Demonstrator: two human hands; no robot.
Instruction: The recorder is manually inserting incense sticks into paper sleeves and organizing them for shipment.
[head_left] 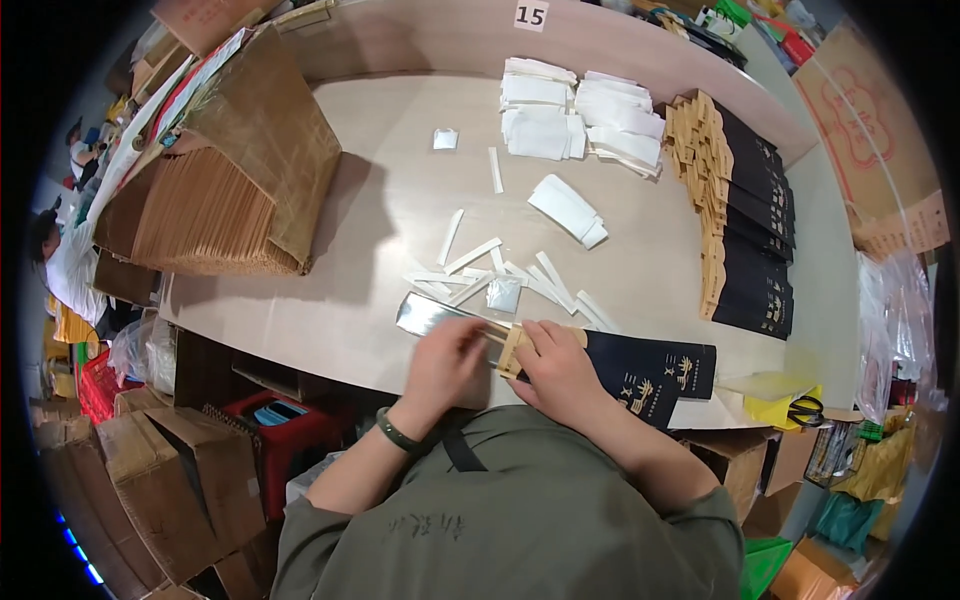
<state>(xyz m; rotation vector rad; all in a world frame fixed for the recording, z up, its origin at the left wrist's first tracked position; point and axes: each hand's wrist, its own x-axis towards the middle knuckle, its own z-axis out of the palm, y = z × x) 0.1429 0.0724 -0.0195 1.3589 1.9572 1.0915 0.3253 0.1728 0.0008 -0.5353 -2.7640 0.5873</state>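
A silver foil pouch point(432, 315) is gripped by the left hand point(445, 362); a dark paper bag point(645, 375) is clasped at its mouth by the right hand point(560, 370) on the desk point(330, 300).

A long dark navy paper bag point(650, 372) with gold printing and a tan kraft mouth lies flat along the near edge of the bench, its open end toward the middle. A shiny silver foil pouch point(440, 316) lies flat just left of that mouth, angled slightly, its right end meeting the bag's opening under the fingers.
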